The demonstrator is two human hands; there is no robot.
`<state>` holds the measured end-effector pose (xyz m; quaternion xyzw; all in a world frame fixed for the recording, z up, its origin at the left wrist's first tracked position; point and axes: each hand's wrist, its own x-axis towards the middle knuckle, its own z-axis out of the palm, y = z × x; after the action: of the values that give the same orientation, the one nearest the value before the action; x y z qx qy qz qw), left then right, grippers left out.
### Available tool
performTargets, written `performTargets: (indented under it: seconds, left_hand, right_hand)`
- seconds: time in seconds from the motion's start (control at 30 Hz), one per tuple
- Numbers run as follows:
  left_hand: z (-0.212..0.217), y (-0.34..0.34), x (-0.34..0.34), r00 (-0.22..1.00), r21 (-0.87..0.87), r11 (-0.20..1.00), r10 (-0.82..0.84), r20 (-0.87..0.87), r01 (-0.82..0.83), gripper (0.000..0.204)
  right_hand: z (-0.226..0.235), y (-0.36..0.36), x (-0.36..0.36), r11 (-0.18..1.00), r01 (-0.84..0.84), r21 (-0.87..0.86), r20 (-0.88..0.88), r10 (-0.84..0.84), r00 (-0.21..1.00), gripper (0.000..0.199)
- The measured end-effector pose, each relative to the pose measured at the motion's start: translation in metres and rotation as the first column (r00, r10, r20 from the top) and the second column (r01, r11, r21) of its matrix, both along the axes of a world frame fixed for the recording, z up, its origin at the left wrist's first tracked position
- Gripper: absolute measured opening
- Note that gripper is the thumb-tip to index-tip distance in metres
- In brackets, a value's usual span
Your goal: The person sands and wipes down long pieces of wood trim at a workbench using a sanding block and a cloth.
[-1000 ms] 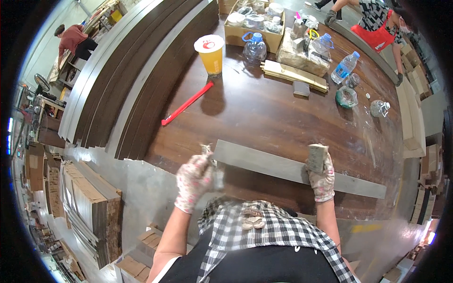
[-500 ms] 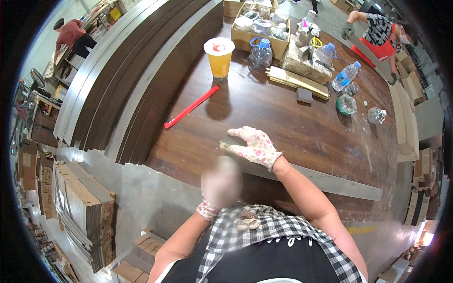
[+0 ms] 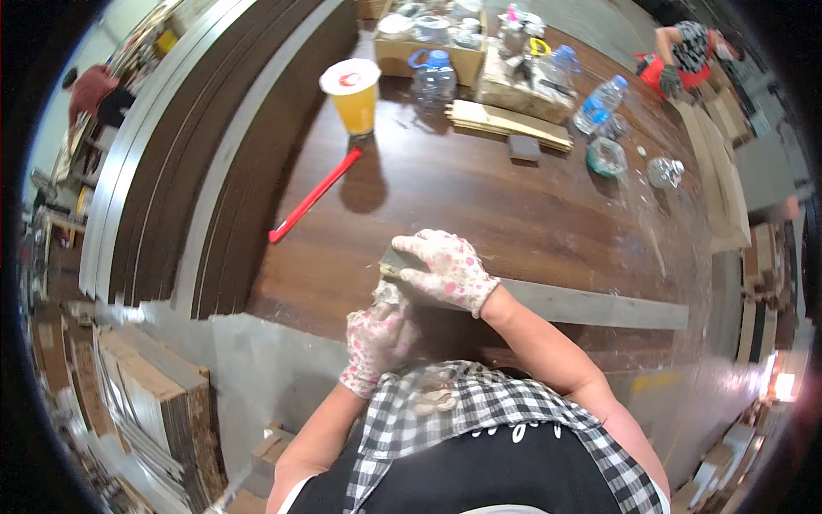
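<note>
Grey strip [image 3: 599,306], long and flat, lies along the glossy wood-grain worktop [image 3: 479,193], near side; left end hidden by floral-gloved right hand [image 3: 447,267], grip pinching a grey block [image 3: 394,259], partly covered. Left hand [image 3: 375,341] blurred, whitish scrap [image 3: 387,293] unclear; can't tell its grip.

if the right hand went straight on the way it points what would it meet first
Seemingly the red stick lying on the table, ahead of the right hand; depth is unclear, so it might pass above.
</note>
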<state>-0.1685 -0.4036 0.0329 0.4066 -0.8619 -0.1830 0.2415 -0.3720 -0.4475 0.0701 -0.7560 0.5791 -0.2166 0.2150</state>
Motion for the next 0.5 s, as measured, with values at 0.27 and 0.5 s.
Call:
performTargets:
  seconds: [0.27, 0.5]
  left_hand:
    - [0.001, -0.007, 0.005, 0.997, 0.004, 0.999, -0.037, 0.071, 0.037, 0.032]
    - [0.011, -0.014, 0.004, 0.971, 0.029, 0.997, -0.079, 0.226, 0.074, 0.034]
  right_hand:
    - [0.022, 0.093, -0.127, 0.888, 0.452, 0.078, -0.254, -0.421, 0.871, 0.045]
    - [0.012, 0.070, -0.054, 0.960, 0.272, -0.071, -0.140, -0.280, 0.950, 0.036]
